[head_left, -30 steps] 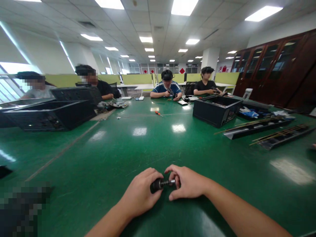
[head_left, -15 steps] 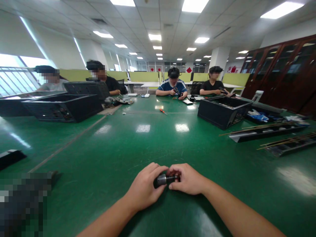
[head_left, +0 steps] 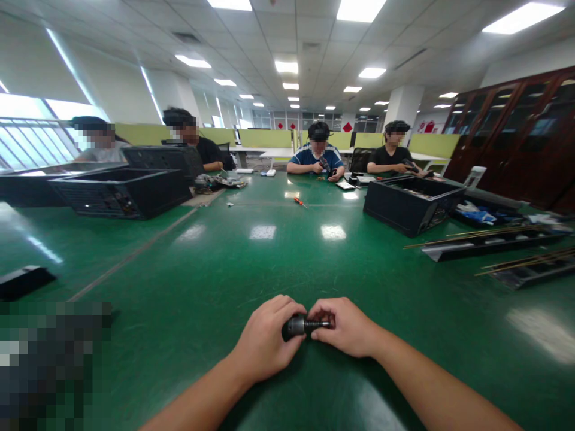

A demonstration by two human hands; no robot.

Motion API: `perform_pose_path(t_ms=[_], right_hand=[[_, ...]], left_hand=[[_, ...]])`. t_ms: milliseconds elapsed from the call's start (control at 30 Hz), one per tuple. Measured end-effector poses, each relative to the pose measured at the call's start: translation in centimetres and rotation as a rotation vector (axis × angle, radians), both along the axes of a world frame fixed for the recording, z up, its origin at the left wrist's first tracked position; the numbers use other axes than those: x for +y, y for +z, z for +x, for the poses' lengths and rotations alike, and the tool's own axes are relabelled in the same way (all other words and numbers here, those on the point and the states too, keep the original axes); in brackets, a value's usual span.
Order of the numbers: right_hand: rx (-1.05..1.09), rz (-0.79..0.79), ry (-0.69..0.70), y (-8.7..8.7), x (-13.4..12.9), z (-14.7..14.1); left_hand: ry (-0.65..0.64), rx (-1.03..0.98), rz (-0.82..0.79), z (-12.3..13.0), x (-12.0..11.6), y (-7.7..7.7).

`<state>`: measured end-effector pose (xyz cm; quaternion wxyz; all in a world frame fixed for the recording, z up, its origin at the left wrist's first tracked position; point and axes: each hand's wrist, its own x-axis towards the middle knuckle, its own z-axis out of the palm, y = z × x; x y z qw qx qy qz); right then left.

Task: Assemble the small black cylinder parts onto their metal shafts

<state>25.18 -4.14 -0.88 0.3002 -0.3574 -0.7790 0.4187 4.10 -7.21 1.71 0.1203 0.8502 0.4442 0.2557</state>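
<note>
My left hand (head_left: 272, 335) is wrapped round a black cylindrical tool with a grey metal collar (head_left: 296, 325), which looks like the front end of an electric screwdriver. A narrow, ribbed black shaft with a silver tip points right from the collar. The fingers and thumb of my right hand (head_left: 344, 326) curl round that tip, and part of it shows between them. The tool lies level just over the green tabletop (head_left: 287, 269). My left palm hides its rear part.
An orange-handled screwdriver (head_left: 300, 202) lies mid-table. Open black computer cases stand at left (head_left: 166, 191) and right (head_left: 404, 209). Metal rails (head_left: 485, 245) with thin rods lie at right. A black part (head_left: 27, 280) rests at left. Several people sit across the table.
My right hand has shifted slightly right along the shaft, and more of the shaft and its silver tip show. My left hand keeps its grip. The view has turned slightly.
</note>
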Motion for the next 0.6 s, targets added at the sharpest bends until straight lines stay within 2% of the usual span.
perform_pose_path(t_ms=[600], right_hand=[[-0.052,-0.045,-0.058,0.17,0.47,0.63]], left_hand=[[0.046,-0.022,-0.018,-0.54,0.5,0.28]])
